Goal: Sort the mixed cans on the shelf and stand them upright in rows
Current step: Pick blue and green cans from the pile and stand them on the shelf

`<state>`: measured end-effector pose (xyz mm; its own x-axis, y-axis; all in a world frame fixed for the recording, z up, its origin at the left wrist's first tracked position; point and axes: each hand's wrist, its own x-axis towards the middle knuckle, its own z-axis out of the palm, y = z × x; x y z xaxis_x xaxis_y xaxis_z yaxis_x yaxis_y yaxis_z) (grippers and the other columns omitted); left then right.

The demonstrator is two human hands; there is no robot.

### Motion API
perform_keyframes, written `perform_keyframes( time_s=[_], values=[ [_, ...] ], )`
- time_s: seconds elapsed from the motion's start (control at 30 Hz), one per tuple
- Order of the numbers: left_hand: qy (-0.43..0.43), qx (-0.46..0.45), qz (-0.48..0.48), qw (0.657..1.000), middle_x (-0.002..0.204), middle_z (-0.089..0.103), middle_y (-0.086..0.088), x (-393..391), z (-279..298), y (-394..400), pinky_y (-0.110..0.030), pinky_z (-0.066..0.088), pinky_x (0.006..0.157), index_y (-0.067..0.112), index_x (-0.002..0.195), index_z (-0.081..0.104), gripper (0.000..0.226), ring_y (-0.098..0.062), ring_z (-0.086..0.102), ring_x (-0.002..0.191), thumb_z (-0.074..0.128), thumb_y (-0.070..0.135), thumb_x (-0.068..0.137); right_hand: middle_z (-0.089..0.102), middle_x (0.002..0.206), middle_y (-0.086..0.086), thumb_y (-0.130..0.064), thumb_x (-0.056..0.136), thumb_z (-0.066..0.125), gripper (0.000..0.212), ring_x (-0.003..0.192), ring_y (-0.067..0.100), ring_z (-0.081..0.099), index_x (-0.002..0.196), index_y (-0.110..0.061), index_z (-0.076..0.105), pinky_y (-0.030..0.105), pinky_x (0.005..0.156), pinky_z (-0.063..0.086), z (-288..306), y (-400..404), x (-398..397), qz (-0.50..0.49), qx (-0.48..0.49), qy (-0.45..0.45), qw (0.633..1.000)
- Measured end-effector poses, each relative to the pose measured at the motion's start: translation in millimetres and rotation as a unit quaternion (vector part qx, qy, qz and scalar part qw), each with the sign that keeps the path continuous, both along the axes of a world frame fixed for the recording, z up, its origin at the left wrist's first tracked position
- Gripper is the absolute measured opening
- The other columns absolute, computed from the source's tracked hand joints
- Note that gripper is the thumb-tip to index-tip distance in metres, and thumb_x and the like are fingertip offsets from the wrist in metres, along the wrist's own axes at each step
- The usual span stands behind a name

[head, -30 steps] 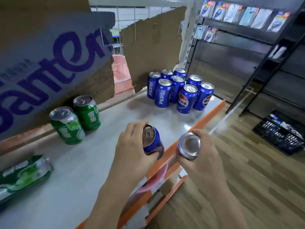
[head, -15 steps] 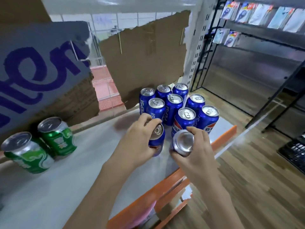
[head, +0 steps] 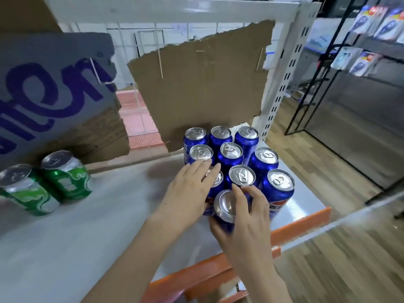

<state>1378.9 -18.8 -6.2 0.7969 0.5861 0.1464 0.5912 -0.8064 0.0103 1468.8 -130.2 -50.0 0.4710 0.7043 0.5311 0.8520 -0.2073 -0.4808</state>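
While my left hand (head: 185,193) is resting against the side of a blue can (head: 215,182), its fingers are lying fairly straight over the can's rim rather than wrapping it, so that hand is loose and not clamping anything. My right hand (head: 244,224) is curling thumb and fingers around a second blue can (head: 225,207), which is showing a plain silver end toward me; I cannot tell whether it is standing on the shelf (head: 109,215) or hovering just above it. Both cans are sitting at the 6 o'clock edge of the block of upright blue cans (head: 231,152), which is occupying the shelf's 2 o'clock corner in rows, touching one another. At 9 o'clock from my hands, well apart, two green cans (head: 65,173) are standing side by side near the printed cardboard box (head: 50,88). A torn cardboard sheet (head: 203,84) is leaning at 12 o'clock behind the blue cans. The shelf's orange lip (head: 301,221) is running at 5 o'clock.
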Motion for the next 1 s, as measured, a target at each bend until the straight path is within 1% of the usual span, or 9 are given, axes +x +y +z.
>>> perform_keyframes(
  time_s=[0.1, 0.23, 0.37, 0.5, 0.63, 0.73, 0.83, 0.9, 1.0],
  values=[
    [-0.049, -0.011, 0.045, 0.998, 0.137, 0.049, -0.017, -14.6, -8.3, -11.4, -0.036, 0.041, 0.099, 0.003, 0.136, 0.045, 0.104, -0.03, 0.052, 0.122, 0.089, 0.037, 0.048, 0.045, 0.123, 0.012, -0.042, 0.07, 0.063, 0.064, 0.119, 0.032, 0.042, 0.122, -0.007, 0.051, 0.044, 0.099, 0.037, -1.8, -1.0, 1.9, 0.016, 0.003, -0.02, 1.0],
    [-0.073, -0.054, 0.11, 0.99, 0.157, 0.008, -0.004, -51.4, -18.0, -37.8, -0.027, 0.009, 0.114, 0.013, 0.15, 0.001, 0.091, -0.019, 0.012, 0.144, 0.058, 0.046, 0.087, 0.051, 0.127, 0.018, -0.041, 0.072, 0.068, 0.062, 0.123, 0.035, 0.039, 0.122, -0.007, 0.051, 0.045, 0.104, 0.031, 1.6, -4.2, -8.8, 0.034, -0.011, -0.065, 0.997],
    [-0.061, -0.098, 0.176, 0.978, 0.138, 0.049, -0.011, -104.3, -38.5, -61.4, -0.035, 0.035, 0.104, 0.005, 0.141, 0.038, 0.089, -0.027, 0.049, 0.125, 0.077, 0.042, 0.07, 0.055, 0.127, 0.013, -0.044, 0.081, 0.05, 0.057, 0.126, 0.03, 0.038, 0.125, -0.008, 0.052, 0.041, 0.104, 0.027, 12.2, -8.6, -41.5, 0.066, -0.007, -0.064, 0.996],
    [-0.076, -0.133, 0.241, 0.958, 0.157, 0.002, 0.0, -167.9, -48.8, -90.2, -0.026, 0.005, 0.115, 0.014, 0.15, 0.0, 0.074, -0.017, 0.006, 0.144, 0.041, 0.043, 0.095, 0.06, 0.119, 0.011, -0.044, 0.082, 0.05, 0.055, 0.12, 0.03, 0.046, 0.12, -0.005, 0.056, 0.038, 0.104, 0.028, 5.4, -12.9, -90.9, 0.108, -0.06, -0.065, 0.99],
    [-0.063, -0.087, 0.291, 0.951, 0.128, 0.058, -0.011, -256.7, -48.7, -118.0, -0.034, 0.049, 0.091, 0.002, 0.128, 0.053, 0.07, -0.027, 0.059, 0.113, 0.056, 0.047, 0.075, 0.066, 0.105, 0.011, -0.038, 0.06, 0.084, 0.068, 0.102, 0.035, 0.061, 0.113, -0.003, 0.061, 0.044, 0.088, 0.049, -12.6, -20.6, -170.4, 0.171, -0.187, -0.1, 0.962],
    [-0.083, -0.075, 0.35, 0.93, 0.14, 0.046, -0.004, -346.8, -56.9, -151.1, -0.039, 0.039, 0.102, 0.008, 0.139, 0.042, 0.071, -0.026, 0.046, 0.128, 0.06, 0.048, 0.082, 0.068, 0.099, 0.009, -0.043, 0.061, 0.078, 0.065, 0.093, 0.033, 0.065, 0.111, -0.004, 0.062, 0.044, 0.078, 0.054, -25.5, -33.4, -252.6, 0.232, -0.22, -0.118, 0.94],
    [-0.058, -0.045, 0.426, 0.902, 0.131, 0.054, -0.003, -457.6, -59.5, -187.4, -0.039, 0.046, 0.094, 0.007, 0.135, 0.047, 0.069, -0.028, 0.054, 0.119, 0.055, 0.052, 0.084, 0.067, 0.101, 0.006, -0.048, 0.068, 0.054, 0.062, 0.091, 0.028, 0.066, 0.114, -0.008, 0.06, 0.039, 0.077, 0.054, -31.5, -52.3, -355.3, 0.316, -0.224, -0.106, 0.916],
    [-0.046, -0.058, 0.475, 0.877, 0.12, 0.062, -0.01, -531.6, -67.0, -215.3, -0.044, 0.052, 0.083, 0.003, 0.122, 0.059, 0.064, -0.033, 0.061, 0.106, 0.058, 0.052, 0.08, 0.058, 0.122, 0.006, -0.049, 0.077, 0.056, 0.065, 0.112, 0.027, 0.056, 0.13, -0.01, 0.05, 0.037, 0.094, 0.045, -24.4, -67.9, -423.0, 0.38, -0.242, -0.108, 0.886],
    [-0.065, -0.065, 0.549, 0.831, 0.1, 0.068, -0.012, -612.3, -65.0, -262.3, -0.043, 0.056, 0.067, 0.001, 0.11, 0.065, 0.059, -0.035, 0.066, 0.086, 0.085, 0.03, 0.062, 0.025, 0.149, -0.003, -0.048, 0.094, 0.043, 0.066, 0.138, 0.018, 0.02, 0.147, -0.02, 0.017, 0.03, 0.113, 0.014, -15.4, -82.8, -502.6, 0.463, -0.255, -0.096, 0.843]
  ],
)
